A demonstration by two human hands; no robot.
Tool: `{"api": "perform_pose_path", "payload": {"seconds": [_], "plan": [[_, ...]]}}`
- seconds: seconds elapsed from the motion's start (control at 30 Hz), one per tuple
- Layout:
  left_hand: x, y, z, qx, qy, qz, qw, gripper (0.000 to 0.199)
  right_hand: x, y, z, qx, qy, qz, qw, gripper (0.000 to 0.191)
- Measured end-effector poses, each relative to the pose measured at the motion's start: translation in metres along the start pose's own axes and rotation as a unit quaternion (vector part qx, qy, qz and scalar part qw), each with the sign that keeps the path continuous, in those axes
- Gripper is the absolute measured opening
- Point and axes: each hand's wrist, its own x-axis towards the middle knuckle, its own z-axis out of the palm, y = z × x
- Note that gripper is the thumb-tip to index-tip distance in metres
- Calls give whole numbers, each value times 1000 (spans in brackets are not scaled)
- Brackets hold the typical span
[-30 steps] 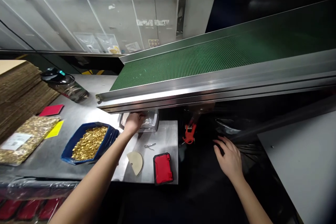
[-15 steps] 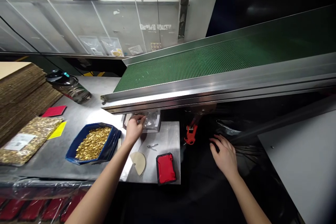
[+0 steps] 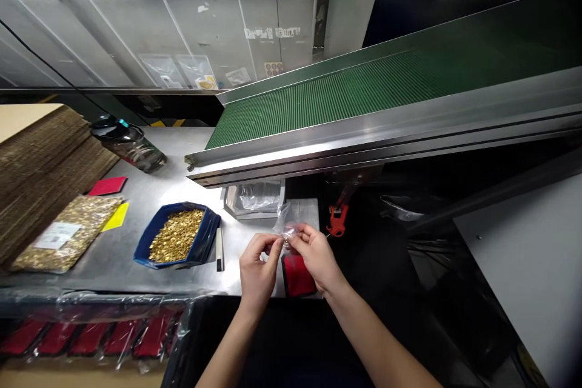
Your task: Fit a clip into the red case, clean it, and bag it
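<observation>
Between my two hands is a small clear plastic bag, its top rising above my fingertips. My left hand pinches its left side with thumb and forefinger. On the other side, my right hand grips the bag with thumb and fingers. A red case with black edges lies on the table below the bag, partly covered by my right hand. Just behind, a grey tray holds more clear bags under the conveyor's edge.
A blue bin of small gold-coloured pieces stands left of my hands. Above runs a green conveyor belt with metal sides. Further left are a bottle, a bag of gold pieces and stacked cardboard. Wrapped red cases sit lower left.
My left hand has come back from the grey tray towards me. My right hand has moved left from the dark area to meet it. Both now hold a clear bag.
</observation>
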Motion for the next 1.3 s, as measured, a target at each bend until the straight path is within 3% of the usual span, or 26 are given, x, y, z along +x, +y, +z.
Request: {"api": "perform_pose_path", "payload": {"seconds": [0.17,0.33,0.4,0.5,0.57,0.63,0.73,0.8,0.87,0.93,1.03,1.07,1.13,1.2,1.27,1.3], "plan": [[-14,-5,6,-48,-15,-50,998,18,-16,0,-20,3,-12,46,999,48],[-21,-2,13,-85,-36,-88,992,20,-23,7,-37,-58,23,28,998,47],[-24,2,17,-101,-78,-95,987,23,-24,9,-42,-100,40,16,994,47],[-27,7,22,-120,-191,-110,968,29,-28,9,-51,-182,45,4,982,46],[-26,8,22,-87,-219,-107,966,20,-33,4,-56,-254,50,-8,966,44],[-22,7,18,-23,-195,-84,977,9,-40,-3,-62,-334,75,-29,939,42],[-18,3,11,53,-110,-55,991,12,-51,-11,-63,-434,126,-67,890,36],[-18,3,12,65,-84,-52,993,16,-59,-13,-58,-475,117,-91,868,33],[-20,5,14,62,-93,-52,992,18,-66,-12,-51,-514,70,-102,849,36],[-21,7,14,57,-74,-61,994,21,-70,-10,-44,-575,48,-87,812,36],[-22,8,3,51,28,-82,995,26,-69,-7,-36,-670,92,-72,733,15],[-23,7,-3,48,29,-85,995,25,-67,-6,-33,-686,93,-91,716,14],[-31,5,-16,49,-52,-84,994,21,-60,-6,-23,-682,61,-117,720,16],[-43,1,-31,56,-165,-103,979,21,-53,-8,-13,-638,13,-82,766,13],[-58,-6,-49,27,-230,-170,958,23,-49,-13,-10,-593,-32,-28,804,17],[-67,-10,-59,-11,-251,-217,943,24,-50,-16,-13,-575,-75,-15,814,9]]}}
